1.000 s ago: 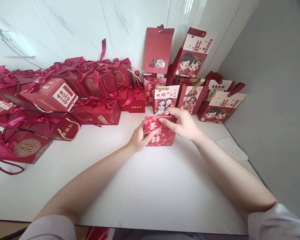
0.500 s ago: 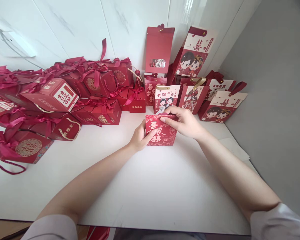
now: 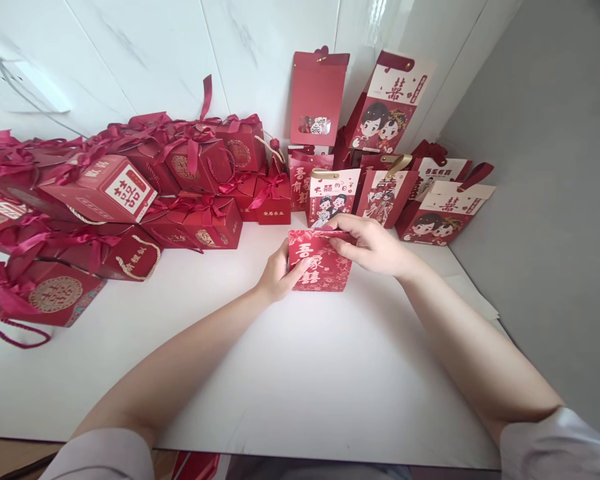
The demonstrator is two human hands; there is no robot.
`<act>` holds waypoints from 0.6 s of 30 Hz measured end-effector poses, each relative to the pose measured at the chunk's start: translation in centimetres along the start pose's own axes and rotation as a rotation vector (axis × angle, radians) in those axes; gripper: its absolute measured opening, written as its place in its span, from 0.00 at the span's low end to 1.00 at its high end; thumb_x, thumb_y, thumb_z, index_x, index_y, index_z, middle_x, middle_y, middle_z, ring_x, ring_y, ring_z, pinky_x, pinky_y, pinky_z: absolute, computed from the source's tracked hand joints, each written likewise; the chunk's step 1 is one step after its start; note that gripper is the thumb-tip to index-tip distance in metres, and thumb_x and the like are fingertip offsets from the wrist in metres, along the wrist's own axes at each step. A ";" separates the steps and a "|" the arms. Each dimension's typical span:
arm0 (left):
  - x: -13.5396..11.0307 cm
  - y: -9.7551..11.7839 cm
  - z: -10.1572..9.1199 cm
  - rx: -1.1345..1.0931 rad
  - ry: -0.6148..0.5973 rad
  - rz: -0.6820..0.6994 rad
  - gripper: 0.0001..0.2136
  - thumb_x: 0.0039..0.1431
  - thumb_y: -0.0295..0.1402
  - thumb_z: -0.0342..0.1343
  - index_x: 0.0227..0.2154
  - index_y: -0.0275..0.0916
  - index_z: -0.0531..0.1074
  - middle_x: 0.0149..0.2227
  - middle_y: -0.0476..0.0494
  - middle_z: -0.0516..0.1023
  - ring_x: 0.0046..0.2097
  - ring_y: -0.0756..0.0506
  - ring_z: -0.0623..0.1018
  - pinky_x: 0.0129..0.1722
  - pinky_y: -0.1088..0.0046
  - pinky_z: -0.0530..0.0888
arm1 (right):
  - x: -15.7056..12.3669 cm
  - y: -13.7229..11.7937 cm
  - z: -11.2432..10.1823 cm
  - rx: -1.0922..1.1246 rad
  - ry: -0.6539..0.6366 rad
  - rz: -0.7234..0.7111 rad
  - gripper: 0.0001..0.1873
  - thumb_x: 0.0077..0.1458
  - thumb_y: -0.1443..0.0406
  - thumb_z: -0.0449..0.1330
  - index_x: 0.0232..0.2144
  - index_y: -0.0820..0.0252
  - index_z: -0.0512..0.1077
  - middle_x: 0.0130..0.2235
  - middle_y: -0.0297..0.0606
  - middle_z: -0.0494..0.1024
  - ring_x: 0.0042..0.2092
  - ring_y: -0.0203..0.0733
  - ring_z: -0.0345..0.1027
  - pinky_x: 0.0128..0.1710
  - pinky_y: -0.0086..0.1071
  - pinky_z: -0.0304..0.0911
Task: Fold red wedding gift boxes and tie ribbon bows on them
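Note:
A red gift box (image 3: 325, 272) with white Chinese characters and a floral print stands upright above the middle of the white table. My left hand (image 3: 280, 273) grips its left side, thumb across the printed front and fingers behind. At the top edge, my right hand (image 3: 363, 245) has its thumb and fingers pinched on the upper right part of the same box. What the right fingertips press on behind the edge is hidden. Just behind it stands a white and red box (image 3: 334, 193) with a cartoon couple.
Several red boxes with ribbons (image 3: 175, 167) are piled at the left. More tall red gift boxes (image 3: 321, 93) are stacked at the back right, near a grey partition (image 3: 545, 167). White paper (image 3: 467, 293) lies at the table's (image 3: 280, 380) right edge.
My right thumb has shifted slightly right along the box's top edge. The box has moved a little left, still between both hands.

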State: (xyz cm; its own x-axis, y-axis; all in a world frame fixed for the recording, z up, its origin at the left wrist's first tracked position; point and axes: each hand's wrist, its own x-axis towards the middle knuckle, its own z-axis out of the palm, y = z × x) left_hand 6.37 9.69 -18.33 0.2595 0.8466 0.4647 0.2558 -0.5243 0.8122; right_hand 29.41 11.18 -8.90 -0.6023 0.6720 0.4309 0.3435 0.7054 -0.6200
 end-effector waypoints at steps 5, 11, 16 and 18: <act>-0.1 0.0 0.0 0.000 -0.018 0.014 0.19 0.64 0.42 0.57 0.53 0.38 0.68 0.48 0.39 0.79 0.48 0.41 0.79 0.48 0.64 0.76 | 0.0 0.1 0.1 -0.011 0.017 -0.026 0.05 0.58 0.69 0.54 0.37 0.59 0.70 0.37 0.37 0.75 0.36 0.39 0.67 0.36 0.31 0.61; -0.2 -0.1 0.0 0.018 -0.024 0.019 0.20 0.64 0.42 0.57 0.55 0.39 0.67 0.49 0.39 0.79 0.48 0.40 0.80 0.49 0.63 0.76 | 0.0 -0.4 0.4 -0.012 0.063 -0.016 0.04 0.59 0.64 0.59 0.35 0.59 0.70 0.34 0.36 0.74 0.33 0.38 0.66 0.34 0.30 0.60; -0.2 0.1 0.0 0.027 -0.027 0.027 0.19 0.64 0.41 0.57 0.54 0.39 0.68 0.48 0.40 0.78 0.48 0.41 0.79 0.49 0.64 0.76 | 0.2 -0.5 1.4 -0.004 0.177 0.005 0.11 0.62 0.59 0.60 0.31 0.59 0.69 0.30 0.34 0.73 0.30 0.37 0.65 0.31 0.29 0.59; -0.2 0.2 0.1 0.027 -0.028 0.023 0.19 0.64 0.41 0.57 0.54 0.39 0.68 0.48 0.40 0.79 0.47 0.41 0.80 0.48 0.64 0.76 | 0.2 -0.4 1.6 -0.013 0.201 0.008 0.12 0.62 0.59 0.60 0.29 0.59 0.69 0.29 0.34 0.72 0.29 0.37 0.63 0.30 0.30 0.58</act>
State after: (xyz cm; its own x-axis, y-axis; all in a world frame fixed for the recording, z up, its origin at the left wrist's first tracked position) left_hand 6.42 9.46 -18.29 0.2912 0.8316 0.4729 0.2749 -0.5462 0.7913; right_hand 27.97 10.66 -9.62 -0.4445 0.7078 0.5490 0.3573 0.7021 -0.6160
